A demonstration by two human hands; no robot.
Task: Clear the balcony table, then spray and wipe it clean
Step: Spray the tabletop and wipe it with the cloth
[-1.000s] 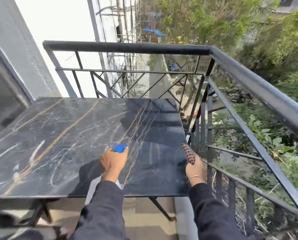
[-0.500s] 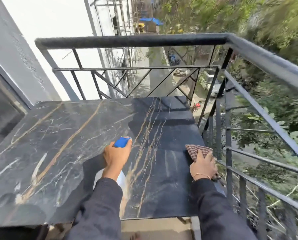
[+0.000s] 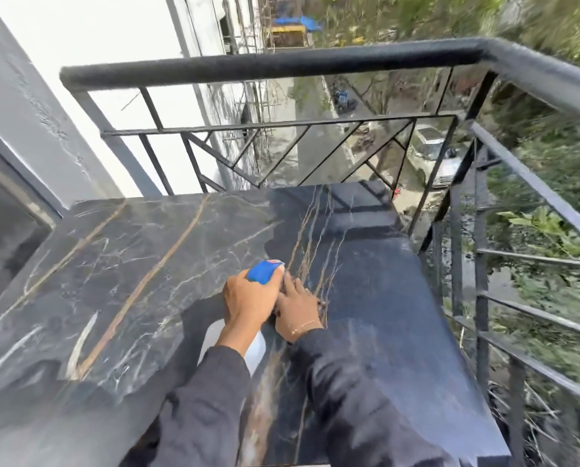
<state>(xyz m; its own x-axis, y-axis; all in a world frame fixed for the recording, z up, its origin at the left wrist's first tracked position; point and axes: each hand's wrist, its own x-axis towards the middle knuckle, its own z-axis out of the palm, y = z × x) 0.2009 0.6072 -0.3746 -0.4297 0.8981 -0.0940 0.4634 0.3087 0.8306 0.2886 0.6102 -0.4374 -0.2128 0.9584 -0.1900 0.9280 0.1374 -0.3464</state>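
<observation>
The dark marble table with gold and white veins fills the middle of the head view. My left hand grips a white spray bottle with a blue head, held just above the table's centre. My right hand lies flat on the tabletop right beside it, fingers spread. It presses on a checked cloth, of which only a dark edge shows at the hand's right side. The surface to the right of my hands looks dull and streaked.
A black metal railing runs along the far and right sides of the table, close to its edges. A grey wall and door frame stand on the left. Street, a parked car and trees lie far below.
My right hand has slid the cloth leftward from the table's right edge to the centre, beside my left hand. The left hand keeps hold of the bottle. The view has tilted down.
</observation>
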